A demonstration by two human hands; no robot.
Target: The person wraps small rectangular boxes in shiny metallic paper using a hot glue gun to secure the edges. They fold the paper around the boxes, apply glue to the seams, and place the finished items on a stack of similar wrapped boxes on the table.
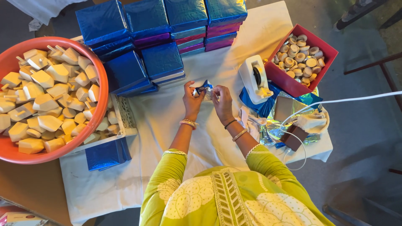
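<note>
My left hand (192, 101) and my right hand (221, 102) meet over the white cloth of the table (167, 113). Together they pinch a small item (203, 88) partly covered in shiny blue foil, with a pale part showing. Fingers of both hands close around it, so its shape is mostly hidden. Bangles sit on both wrists, and green sleeves cover my upper arms.
An orange tub (100, 90) of pale wooden spinning tops sits at left. Blue foil boxes (159, 25) are stacked at the back. A white tape dispenser (255, 77), a red box (289, 81) of round wooden pieces, crumpled foil (272, 134) and a white cable (356, 99) lie at right.
</note>
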